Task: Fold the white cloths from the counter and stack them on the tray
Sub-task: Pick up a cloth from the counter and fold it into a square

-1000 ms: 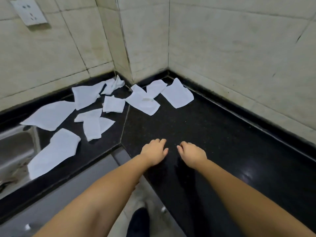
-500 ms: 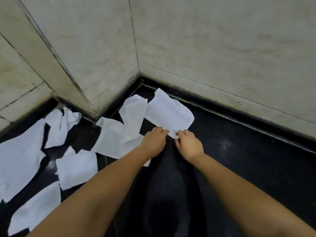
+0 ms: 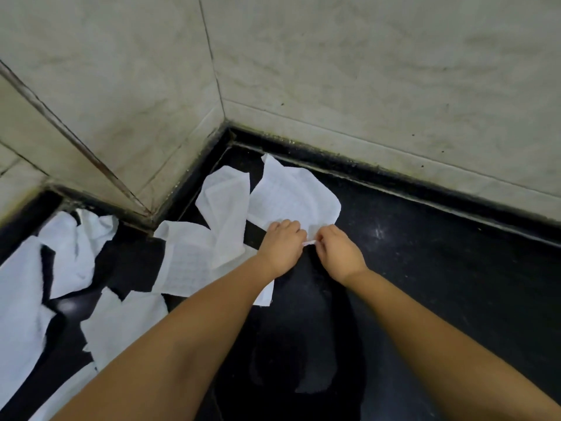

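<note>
Several white cloths lie on the black counter (image 3: 425, 268). The rightmost white cloth (image 3: 291, 196) lies flat in the corner by the wall. My left hand (image 3: 283, 246) and my right hand (image 3: 338, 253) meet at its near edge, and both pinch that edge between fingers and thumb. A narrower cloth (image 3: 226, 208) lies beside it on the left, overlapping a wider cloth (image 3: 185, 259) that runs under my left forearm. More crumpled cloths (image 3: 76, 247) spread to the far left. No tray is in view.
Tiled walls (image 3: 364, 71) close the corner behind the cloths, with a jutting wall corner (image 3: 145, 208) at the left. Bare black counter stretches right of and in front of my hands.
The view has closed in on the corner. My hands went from hovering over bare counter to the near edge of the rightmost cloth, and now pinch it.
</note>
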A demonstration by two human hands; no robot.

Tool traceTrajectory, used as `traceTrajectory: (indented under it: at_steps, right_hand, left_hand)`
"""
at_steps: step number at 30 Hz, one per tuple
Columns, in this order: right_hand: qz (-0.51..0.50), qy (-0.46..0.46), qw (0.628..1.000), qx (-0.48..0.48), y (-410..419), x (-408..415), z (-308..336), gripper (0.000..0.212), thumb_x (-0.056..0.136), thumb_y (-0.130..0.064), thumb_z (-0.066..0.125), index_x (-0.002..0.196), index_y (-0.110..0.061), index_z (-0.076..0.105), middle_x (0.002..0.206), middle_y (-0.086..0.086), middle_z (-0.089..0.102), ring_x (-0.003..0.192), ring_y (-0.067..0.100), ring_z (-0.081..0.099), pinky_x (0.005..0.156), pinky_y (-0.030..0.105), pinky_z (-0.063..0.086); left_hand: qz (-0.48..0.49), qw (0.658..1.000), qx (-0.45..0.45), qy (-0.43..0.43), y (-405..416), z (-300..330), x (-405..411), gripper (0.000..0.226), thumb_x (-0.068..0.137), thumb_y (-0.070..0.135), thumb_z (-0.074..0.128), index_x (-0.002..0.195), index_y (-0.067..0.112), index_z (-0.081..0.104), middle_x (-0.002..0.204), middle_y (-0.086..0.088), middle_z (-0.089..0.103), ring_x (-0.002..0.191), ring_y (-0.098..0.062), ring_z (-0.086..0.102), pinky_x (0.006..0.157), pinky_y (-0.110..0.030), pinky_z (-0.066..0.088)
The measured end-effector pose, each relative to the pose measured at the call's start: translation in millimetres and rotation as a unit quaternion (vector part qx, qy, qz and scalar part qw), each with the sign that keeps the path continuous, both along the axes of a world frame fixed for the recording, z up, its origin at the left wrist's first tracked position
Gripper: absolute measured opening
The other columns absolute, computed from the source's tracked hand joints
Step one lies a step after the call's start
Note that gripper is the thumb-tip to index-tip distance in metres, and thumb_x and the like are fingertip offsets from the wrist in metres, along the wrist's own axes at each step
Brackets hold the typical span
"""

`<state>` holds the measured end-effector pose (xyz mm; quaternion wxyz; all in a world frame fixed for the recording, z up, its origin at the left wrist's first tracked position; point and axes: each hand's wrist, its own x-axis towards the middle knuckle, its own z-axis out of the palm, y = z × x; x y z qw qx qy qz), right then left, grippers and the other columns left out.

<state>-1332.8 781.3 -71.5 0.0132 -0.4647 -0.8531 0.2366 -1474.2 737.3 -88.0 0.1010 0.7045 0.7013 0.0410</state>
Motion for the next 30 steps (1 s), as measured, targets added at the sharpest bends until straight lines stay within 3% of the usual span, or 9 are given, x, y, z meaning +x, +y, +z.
traceTrajectory:
  at_steps: [2, 5, 9, 15, 17, 21, 24, 27, 30]
  right_hand:
    - [-0.058, 0.085, 0.994, -0.046, -8, 18, 12, 0.011, 0.096, -0.016, 0.043, 0.092, -0.009, 0.051, 0.092, 0.005, 0.055, 0.076, 0.022, 0.053, 0.066, 0.036, 0.044]
    - [-0.120, 0.172, 0.973, -0.097, -22, 56, 27, 0.009, 0.097, -0.017, 0.045, 0.091, -0.013, 0.049, 0.077, 0.002, 0.058, 0.062, 0.011, 0.050, 0.055, 0.019, 0.041]
    - [-0.128, 0.205, 0.960, -0.140, -41, 109, 30, 0.013, 0.098, -0.018, 0.044, 0.086, -0.023, 0.048, 0.086, 0.000, 0.066, 0.075, 0.009, 0.062, 0.065, 0.016, 0.047]
    - [-0.121, 0.178, 0.971, -0.105, -74, 187, 22, 0.009, 0.097, -0.017, 0.048, 0.089, -0.019, 0.051, 0.086, -0.003, 0.064, 0.081, 0.015, 0.062, 0.068, 0.021, 0.045]
    - [-0.109, 0.169, 0.973, -0.113, -86, 211, 18, 0.001, 0.094, -0.020, 0.054, 0.093, -0.020, 0.053, 0.089, -0.003, 0.063, 0.083, 0.015, 0.062, 0.070, 0.019, 0.046]
    - [-0.043, 0.140, 0.980, -0.136, -118, 245, 8, 0.025, 0.088, -0.012, 0.063, 0.112, -0.018, 0.060, 0.103, -0.002, 0.059, 0.086, 0.010, 0.060, 0.083, 0.014, 0.045]
    - [-0.044, 0.155, 0.979, -0.122, -138, 267, 8, 0.017, 0.090, -0.005, 0.057, 0.096, -0.018, 0.067, 0.093, -0.002, 0.064, 0.080, 0.010, 0.059, 0.072, 0.004, 0.042]
    - [-0.065, 0.159, 0.966, -0.191, -150, 286, 13, 0.014, 0.090, -0.009, 0.059, 0.089, -0.020, 0.068, 0.076, 0.007, 0.066, 0.065, 0.009, 0.059, 0.060, 0.007, 0.042]
    - [-0.026, 0.125, 0.957, -0.261, -158, 300, 19, 0.013, 0.091, -0.014, 0.060, 0.086, -0.025, 0.066, 0.059, 0.001, 0.058, 0.052, -0.001, 0.053, 0.054, 0.008, 0.037]
  left_hand:
    - [0.012, 0.999, 0.014, -0.028, -11, 3, 5, 0.023, 0.095, 0.020, 0.041, 0.108, 0.013, 0.059, 0.110, -0.004, 0.056, 0.110, -0.023, 0.049, 0.100, -0.031, 0.028]
    - [0.040, 0.997, 0.015, -0.059, -32, 9, 17, 0.024, 0.096, 0.023, 0.043, 0.104, 0.013, 0.063, 0.104, -0.003, 0.062, 0.104, -0.021, 0.053, 0.100, -0.030, 0.028]
    - [0.066, 0.993, 0.006, -0.098, -67, 14, 42, 0.023, 0.095, 0.023, 0.046, 0.085, 0.011, 0.064, 0.086, -0.004, 0.063, 0.086, -0.023, 0.056, 0.090, -0.031, 0.035]
    - [0.116, 0.987, 0.014, -0.111, -138, 13, 94, 0.022, 0.096, 0.025, 0.047, 0.089, 0.013, 0.065, 0.090, 0.000, 0.063, 0.090, -0.016, 0.055, 0.110, -0.031, 0.022]
    - [0.135, 0.981, 0.028, -0.136, -163, 10, 111, 0.020, 0.094, 0.024, 0.053, 0.088, 0.012, 0.067, 0.089, -0.002, 0.065, 0.088, -0.018, 0.057, 0.100, -0.029, 0.031]
    - [0.239, 0.926, 0.070, -0.285, -212, 12, 149, 0.011, 0.089, 0.015, 0.062, 0.084, 0.007, 0.067, 0.081, 0.001, 0.061, 0.076, -0.012, 0.055, 0.066, -0.014, 0.035]
    - [0.300, 0.882, 0.059, -0.358, -243, 17, 170, 0.011, 0.087, 0.016, 0.064, 0.078, 0.010, 0.067, 0.075, 0.004, 0.063, 0.068, 0.000, 0.054, 0.062, -0.009, 0.040]
    - [0.315, 0.861, 0.000, -0.399, -267, 22, 180, 0.013, 0.089, 0.019, 0.062, 0.081, 0.010, 0.068, 0.075, 0.005, 0.063, 0.069, -0.002, 0.055, 0.063, -0.015, 0.042]
    - [0.313, 0.853, -0.032, -0.417, -282, 23, 181, 0.016, 0.090, 0.019, 0.062, 0.085, 0.005, 0.068, 0.077, 0.001, 0.063, 0.071, -0.007, 0.056, 0.062, -0.017, 0.042]
